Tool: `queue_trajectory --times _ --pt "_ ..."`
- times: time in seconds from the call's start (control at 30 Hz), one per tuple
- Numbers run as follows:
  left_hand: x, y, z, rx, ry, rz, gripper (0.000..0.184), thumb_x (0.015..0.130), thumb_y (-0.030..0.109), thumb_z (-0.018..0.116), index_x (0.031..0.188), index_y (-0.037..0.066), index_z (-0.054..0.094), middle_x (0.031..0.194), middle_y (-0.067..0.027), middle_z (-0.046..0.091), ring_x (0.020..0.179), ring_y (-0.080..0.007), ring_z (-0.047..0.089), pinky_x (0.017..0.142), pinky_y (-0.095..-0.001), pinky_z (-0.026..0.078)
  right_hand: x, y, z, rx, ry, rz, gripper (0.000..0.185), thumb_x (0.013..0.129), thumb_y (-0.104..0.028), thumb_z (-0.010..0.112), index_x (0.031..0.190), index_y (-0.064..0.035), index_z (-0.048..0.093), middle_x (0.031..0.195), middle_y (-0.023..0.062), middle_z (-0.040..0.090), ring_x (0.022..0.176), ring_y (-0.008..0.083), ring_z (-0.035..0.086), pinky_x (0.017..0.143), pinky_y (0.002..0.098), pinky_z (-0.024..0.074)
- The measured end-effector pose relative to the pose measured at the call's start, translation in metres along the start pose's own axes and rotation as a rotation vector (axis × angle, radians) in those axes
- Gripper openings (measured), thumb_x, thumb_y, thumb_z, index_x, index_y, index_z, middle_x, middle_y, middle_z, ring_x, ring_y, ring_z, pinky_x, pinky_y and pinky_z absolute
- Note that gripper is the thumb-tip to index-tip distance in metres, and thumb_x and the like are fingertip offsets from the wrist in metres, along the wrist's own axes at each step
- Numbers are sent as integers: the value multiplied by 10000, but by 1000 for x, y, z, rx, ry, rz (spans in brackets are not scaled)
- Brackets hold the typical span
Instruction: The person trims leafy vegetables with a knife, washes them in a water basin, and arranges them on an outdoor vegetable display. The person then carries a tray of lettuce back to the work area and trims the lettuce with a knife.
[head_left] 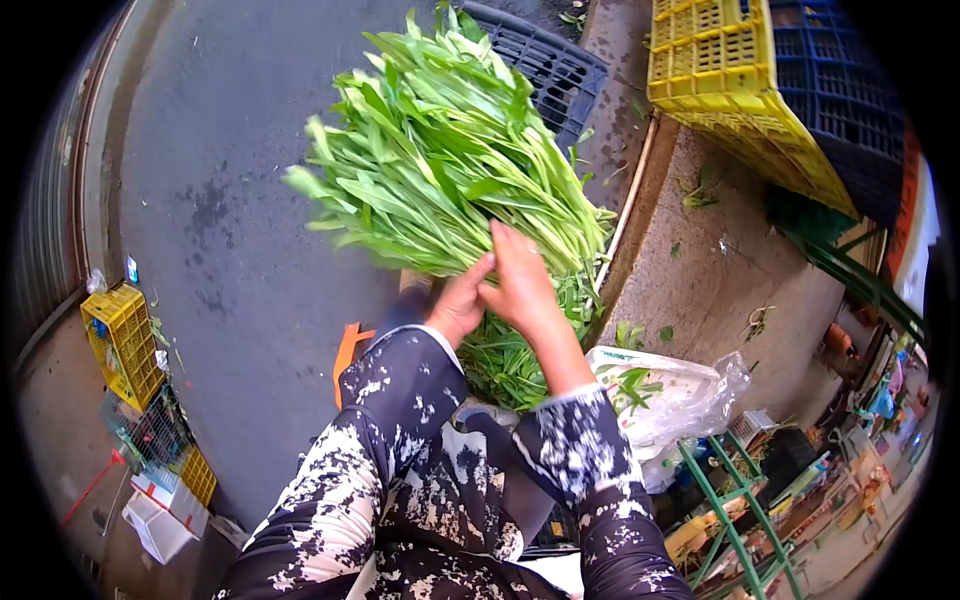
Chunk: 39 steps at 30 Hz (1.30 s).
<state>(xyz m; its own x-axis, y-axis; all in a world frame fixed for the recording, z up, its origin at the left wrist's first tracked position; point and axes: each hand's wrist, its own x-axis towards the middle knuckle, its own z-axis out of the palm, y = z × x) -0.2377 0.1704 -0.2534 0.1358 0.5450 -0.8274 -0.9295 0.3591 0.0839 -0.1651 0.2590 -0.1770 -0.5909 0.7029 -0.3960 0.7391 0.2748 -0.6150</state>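
A large bundle of long leafy greens [430, 150] fills the upper middle, its leaves toward the left and its stems toward the right. My left hand [465, 300] is at the lower edge of the bundle, fingers pressed together near the stems. Beside it, touching, my right hand [520, 280] has its fingers against the stems, some fingertips hidden among them. Below both hands lies a pile of more greens [505, 365], partly covered by my right forearm. Under the bundle's upper right edge shows a dark plastic crate [560, 75].
Yellow crate [715, 60] and dark blue crate [840, 100] stand at upper right. A white tray [655, 385] with leaves and clear plastic lies right of my right forearm. Green metal frame [745, 490] is at lower right; another yellow crate [125, 345] sits far left.
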Motion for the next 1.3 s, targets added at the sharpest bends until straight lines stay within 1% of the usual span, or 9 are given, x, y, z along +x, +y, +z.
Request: queue_trajectory --times 0.1,0.17,0.3,0.57,0.67,0.9,1.03,1.1,1.3 --pt "-4 2 18 -12 84 75 619 674 250 743 1180 64 438 1138 -40 508 1085 -184 433 950 -340 314 1 18 -29 633 273 446 349 754 -237 653 1016 -14 595 935 134 616 909 226 571 828 321 443" --pt "1 -3 12 -29 75 100 631 671 239 744 1192 75 427 1146 -45 499 1093 -188 429 965 -332 304 28 48 -50 500 487 416 441 788 -323 609 1093 -10 549 999 147 584 950 225 552 837 325 435" --pt "3 -1 7 -49 47 69 666 665 225 745 1214 72 400 1170 -51 480 1108 -194 419 979 -328 291 99 107 -51 226 380 424 658 825 -557 401 1193 -16 467 1184 212 458 1107 314 438 962 364 297" --pt "9 1 15 70 199 147 657 655 212 731 1209 66 408 1165 -60 469 1113 -189 397 983 -323 266 109 102 -17 687 -43 624 802 827 -660 204 1332 -42 289 1332 147 359 1244 233 312 1023 305 209" --pt "3 12 10 162 168 171 606 670 182 699 1194 52 422 1144 -60 487 1094 -189 420 972 -324 288 97 102 -22 391 -202 635 774 819 -668 145 1307 -107 360 1298 183 394 1228 307 338 1012 331 227" --pt "-7 29 -23 -37 -2 15 503 700 141 645 1154 34 456 1092 -82 538 1018 -206 506 929 -336 376 84 89 -16 420 -447 683 708 873 -567 200 1200 4 462 1182 186 504 1101 300 464 944 333 320" --pt "-16 38 -16 -154 -47 8 532 679 150 642 1162 29 456 1093 -89 544 1010 -219 525 920 -347 399 79 75 -26 1002 -411 1031 543 838 -491 453 1089 -18 547 939 82 610 750 177 593 675 292 493" --pt "-17 42 -12 -217 -19 -23 555 652 155 690 1148 35 471 1068 -78 546 1008 -205 506 928 -334 382 62 38 -38 1276 -77 1096 445 839 -416 501 1068 -40 563 902 63 621 686 181 598 639 288 500" --pt "-11 37 -27 -325 -141 -156 548 647 115 655 1156 23 474 1078 -110 564 993 -244 548 913 -381 419 47 42 -36 1343 -109 1075 459 833 -396 511 1141 -56 513 998 71 592 802 199 588 700 305 494"
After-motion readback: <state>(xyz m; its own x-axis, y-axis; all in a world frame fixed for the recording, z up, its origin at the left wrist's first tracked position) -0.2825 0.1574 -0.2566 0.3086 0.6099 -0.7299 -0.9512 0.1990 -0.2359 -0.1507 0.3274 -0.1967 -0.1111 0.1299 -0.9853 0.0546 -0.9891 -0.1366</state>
